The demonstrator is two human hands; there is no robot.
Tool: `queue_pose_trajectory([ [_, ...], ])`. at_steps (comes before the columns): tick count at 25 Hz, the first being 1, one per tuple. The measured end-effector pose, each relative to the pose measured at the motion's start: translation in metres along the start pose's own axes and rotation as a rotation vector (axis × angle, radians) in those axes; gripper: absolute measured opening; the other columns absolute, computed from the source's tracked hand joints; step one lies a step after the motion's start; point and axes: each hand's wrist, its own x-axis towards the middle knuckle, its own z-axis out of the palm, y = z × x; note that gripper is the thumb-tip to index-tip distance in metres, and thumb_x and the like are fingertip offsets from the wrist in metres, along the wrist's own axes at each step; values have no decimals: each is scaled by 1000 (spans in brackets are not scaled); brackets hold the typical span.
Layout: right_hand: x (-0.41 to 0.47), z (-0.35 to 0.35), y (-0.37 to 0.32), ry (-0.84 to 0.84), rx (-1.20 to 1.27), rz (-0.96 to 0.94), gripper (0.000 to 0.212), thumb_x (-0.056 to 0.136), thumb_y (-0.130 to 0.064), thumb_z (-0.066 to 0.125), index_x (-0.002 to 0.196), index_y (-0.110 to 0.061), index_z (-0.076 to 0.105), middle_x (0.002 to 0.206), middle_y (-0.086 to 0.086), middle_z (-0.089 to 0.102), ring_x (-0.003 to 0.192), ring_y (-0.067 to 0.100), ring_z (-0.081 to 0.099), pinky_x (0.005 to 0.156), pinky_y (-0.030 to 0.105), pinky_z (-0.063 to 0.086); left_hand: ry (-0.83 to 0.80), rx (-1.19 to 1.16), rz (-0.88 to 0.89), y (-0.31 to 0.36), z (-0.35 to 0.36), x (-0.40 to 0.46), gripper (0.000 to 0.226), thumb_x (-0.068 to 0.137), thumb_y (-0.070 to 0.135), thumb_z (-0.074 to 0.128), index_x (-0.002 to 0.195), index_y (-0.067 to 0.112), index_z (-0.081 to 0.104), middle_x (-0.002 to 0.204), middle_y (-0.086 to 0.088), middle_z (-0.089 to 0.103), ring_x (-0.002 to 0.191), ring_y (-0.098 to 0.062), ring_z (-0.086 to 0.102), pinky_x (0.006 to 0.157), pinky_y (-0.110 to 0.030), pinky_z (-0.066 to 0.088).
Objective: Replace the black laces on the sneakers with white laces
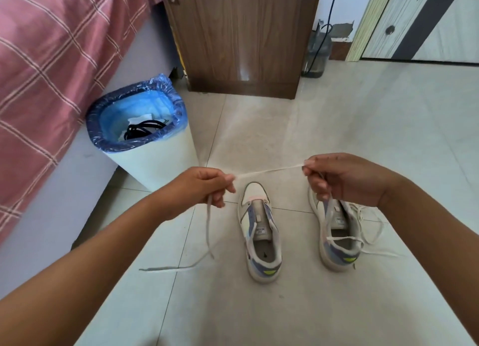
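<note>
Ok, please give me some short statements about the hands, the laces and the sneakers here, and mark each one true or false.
1. Both hands, left hand and right hand, hold one white lace stretched between them. True.
2. The left sneaker is fully laced in black. False: its eyelets show no lace.
3. Black laces lie in the bin. True.
4. The right sneaker lies on the bed. False: it stands on the floor.

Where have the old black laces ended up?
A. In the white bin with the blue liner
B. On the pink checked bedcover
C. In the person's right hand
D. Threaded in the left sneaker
A: the tangled black laces lie inside the white bin with the blue plastic liner, while both hands hold a white lace.
</note>
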Motion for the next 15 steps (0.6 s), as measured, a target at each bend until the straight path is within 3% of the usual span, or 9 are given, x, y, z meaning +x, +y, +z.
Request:
queue_pose_trajectory([
  [3, -3, -9, 3, 27, 84, 23, 16, 76, -25, 61, 67, -12, 63, 51, 3, 38, 45, 12, 35, 44, 22, 38, 81, 52, -4, -3, -21, -10, 30, 71, 50, 58, 71, 25, 74, 77, 0, 71, 75, -17, 67, 80, -32, 56],
  [6, -3, 5, 5, -34, -47, 55, 19, 83, -21, 54, 80, -8, 67, 47, 0, 31, 42, 9, 27, 42, 19, 28, 2, 87, -37, 2, -16, -9, 41, 90, 48, 41, 106, 23, 69, 102, 6, 72, 98, -4, 66, 96, -33, 49],
  [8, 1, 21, 2, -98, -167, 68, 22, 80, -23, 57, 89, -7, 69, 47, -1, 26, 43, 10, 21, 44, 21, 20, -61, 131, 9, 11, 3, -2, 42, 95, 46, 34, 116, 23, 63, 109, 11, 70, 105, 2, 62, 102, -32, 43],
  [10, 4, 34, -3, -146, -242, 65, 22, 78, -26, 60, 89, -10, 69, 48, -1, 24, 45, 11, 17, 47, 24, 16, -148, 110, 51, 21, 27, 3, 44, 91, 49, 36, 111, 24, 65, 107, 10, 71, 103, 3, 62, 100, -28, 42],
  [15, 4, 29, 0, -121, -210, 62, 19, 79, -26, 58, 83, -10, 68, 47, -1, 25, 44, 10, 18, 45, 23, 16, -178, 113, 91, 25, 33, 5, 31, 84, 39, 55, 68, 16, 68, 72, -1, 70, 65, -5, 59, 76, -20, 47],
])
